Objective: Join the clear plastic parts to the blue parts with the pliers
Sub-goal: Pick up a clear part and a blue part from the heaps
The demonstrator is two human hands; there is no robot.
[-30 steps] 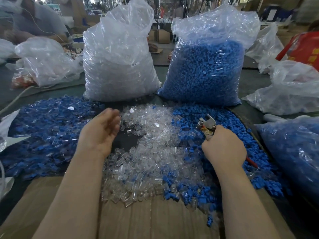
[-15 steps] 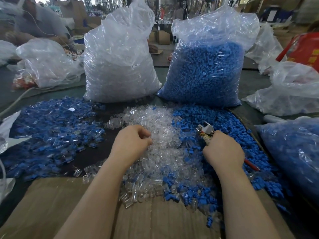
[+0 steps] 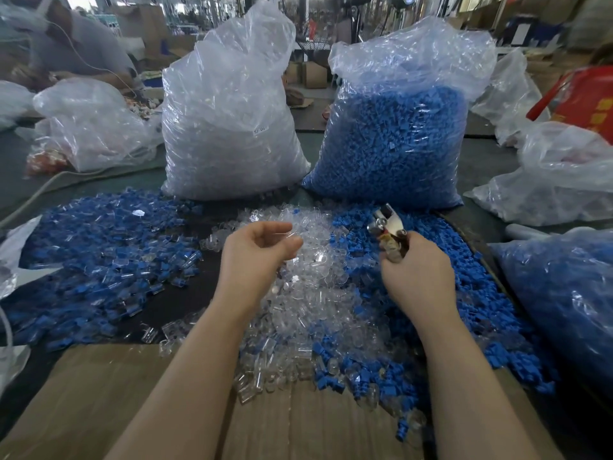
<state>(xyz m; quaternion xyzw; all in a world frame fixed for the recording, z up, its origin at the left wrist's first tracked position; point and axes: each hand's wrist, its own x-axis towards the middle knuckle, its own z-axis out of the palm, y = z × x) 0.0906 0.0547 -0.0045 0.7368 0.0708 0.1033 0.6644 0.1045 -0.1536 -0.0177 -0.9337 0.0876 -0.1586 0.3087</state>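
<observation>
We see clear plastic parts heaped mid-bench, blue parts piled toward its right edge, metal-nosed pliers raised above them.

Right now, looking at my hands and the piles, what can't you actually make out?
All in the head view:
- Left hand: curled fingers and glare from the clear pile hide whether it holds a clear part.
- Pliers: handles buried in the right hand; tip too small to show any part in it.
- Label on the clear bag: too small to read.
- Joined pile at left: single joints too small.
</observation>
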